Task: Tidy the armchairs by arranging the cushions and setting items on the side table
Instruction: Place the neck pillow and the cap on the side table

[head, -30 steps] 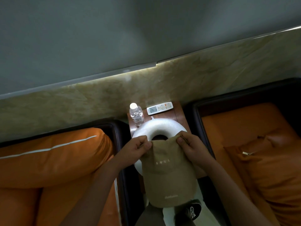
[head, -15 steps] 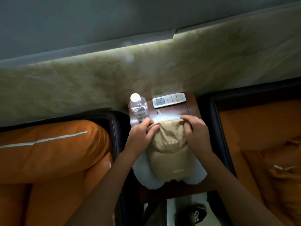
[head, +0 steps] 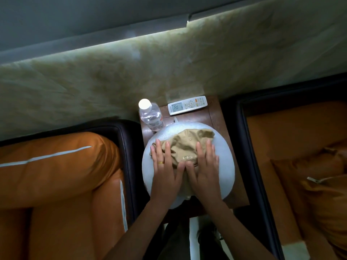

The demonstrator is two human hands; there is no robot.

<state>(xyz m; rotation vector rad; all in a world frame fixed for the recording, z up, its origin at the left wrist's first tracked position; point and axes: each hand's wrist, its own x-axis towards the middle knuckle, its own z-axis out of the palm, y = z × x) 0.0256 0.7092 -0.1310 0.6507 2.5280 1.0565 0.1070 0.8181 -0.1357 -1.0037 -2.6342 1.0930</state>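
A tan cap (head: 187, 145) lies crumpled on a white ring-shaped cushion (head: 225, 166), which sits on the dark wooden side table (head: 216, 121) between two armchairs. My left hand (head: 165, 166) and my right hand (head: 204, 166) press flat on the cap side by side, fingers straight. A clear water bottle (head: 151, 117) and a white remote control (head: 187, 107) stand at the table's far end. An orange cushion (head: 56, 166) fills the left armchair, and another orange cushion (head: 323, 184) lies in the right one.
A marble-patterned wall panel (head: 169, 68) runs behind the table and chairs. Dark armrests (head: 129, 166) border the table on both sides. My shoe (head: 208, 239) shows on the floor below the table.
The cap has gone from held by its brim above the ring cushion to lying flat on it. Both hands have let go of their grip and now press it down with straight fingers.
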